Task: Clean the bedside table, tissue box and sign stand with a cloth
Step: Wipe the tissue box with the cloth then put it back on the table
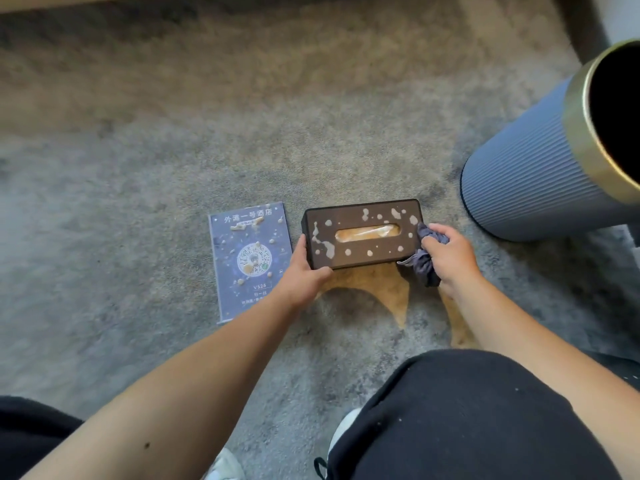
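A dark brown tissue box (360,249) lies on the grey carpet, its top spattered with pale blotches around the slot. My left hand (306,271) grips its left end, thumb along the front edge. My right hand (450,254) holds a crumpled grey cloth (424,261) against the box's right end. To the left of the box a blue sign stand (249,261) lies flat on the carpet, also spotted with pale stains.
A ribbed blue cylinder with a gold rim (540,168) stands at the right, close to the box. Grey carpet (138,168) stretches to the left and beyond. My knees in black trousers (467,417) fill the bottom of the view.
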